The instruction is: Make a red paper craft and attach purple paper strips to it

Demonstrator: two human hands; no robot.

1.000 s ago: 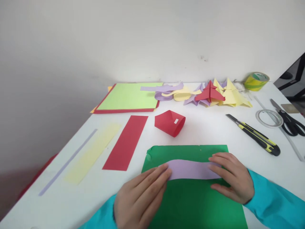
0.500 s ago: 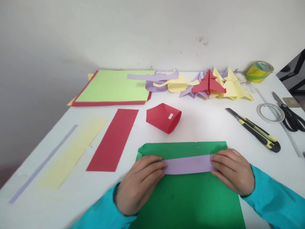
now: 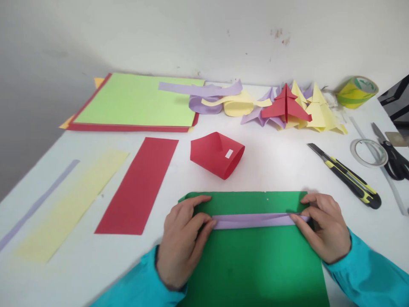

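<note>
A purple paper strip (image 3: 252,221) stretches crosswise over a green sheet (image 3: 258,264), and it looks partly folded along its length. My left hand (image 3: 188,238) pinches its left end between thumb and fingers. At the other end, my right hand (image 3: 326,226) has thumb and fingers closed on the strip. The very tips of both ends are hidden by my fingers. Just beyond the green sheet lies a folded red paper tube (image 3: 211,153) with a small white patch on it.
To the left lie a red strip (image 3: 137,187), a pale yellow strip (image 3: 76,204) and a thin purple strip (image 3: 38,204). Paper sheets (image 3: 134,102) and folded paper shapes (image 3: 286,106) line the wall. On the right are a utility knife (image 3: 347,177), tape rolls (image 3: 358,91) and scissors (image 3: 394,157).
The purple strip was flat and wider; now it shows a lengthwise fold and looks narrower. My right hand has shifted slightly right. The view has also moved a little.
</note>
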